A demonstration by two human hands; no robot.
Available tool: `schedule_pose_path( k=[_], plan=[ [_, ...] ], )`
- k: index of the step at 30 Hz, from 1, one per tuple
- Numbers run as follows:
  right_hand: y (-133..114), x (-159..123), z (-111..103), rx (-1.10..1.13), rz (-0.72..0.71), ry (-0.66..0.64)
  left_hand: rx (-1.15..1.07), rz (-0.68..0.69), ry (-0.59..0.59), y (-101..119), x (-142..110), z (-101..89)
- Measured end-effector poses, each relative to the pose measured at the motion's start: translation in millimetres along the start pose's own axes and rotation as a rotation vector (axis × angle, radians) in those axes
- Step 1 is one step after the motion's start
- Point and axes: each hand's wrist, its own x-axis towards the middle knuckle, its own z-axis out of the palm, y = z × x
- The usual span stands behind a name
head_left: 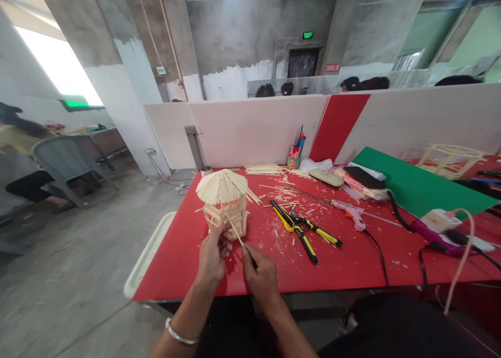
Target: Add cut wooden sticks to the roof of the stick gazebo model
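A thin wooden stick (237,233) slants between my hands, in front of a small pavilion model (222,187) built of pale sticks, with a cone-shaped roof and railed sides. My right hand (261,272) pinches the stick's lower end between thumb and fingers. Close to the stick's upper end, my left hand (213,253) is closed, its fingertips pressed together at the model's front. Whether the left fingers grip the stick or the model's front edge is hard to make out. The model stands upright near the left side of the red table (188,264).
Pliers (307,238) and a yellow utility knife (282,216) lie right of the model among stick scraps. Beyond are a pink glue gun (352,214), a power strip (438,238) with cables, a green board (422,183) and a pen holder (294,158). A partition (258,131) borders the back.
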Motion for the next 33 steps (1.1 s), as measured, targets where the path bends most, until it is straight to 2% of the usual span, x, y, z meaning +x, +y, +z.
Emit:
schedule_pose_path(
  k=[13,17,33],
  plan=[
    [0.4,-0.9,-0.7,0.004,-0.007,-0.003,-0.073,-0.032,-0.005,3.9,-3.5,1.2],
    [-0.6,-1.0,-0.4,0.007,-0.006,-0.007,-0.070,-0.038,0.022,5.2,-3.9,2.2],
    [-1.4,-1.3,-0.9,-0.018,-0.020,0.003,-0.027,-0.015,0.009,2.2,-2.6,-1.6]
  ],
)
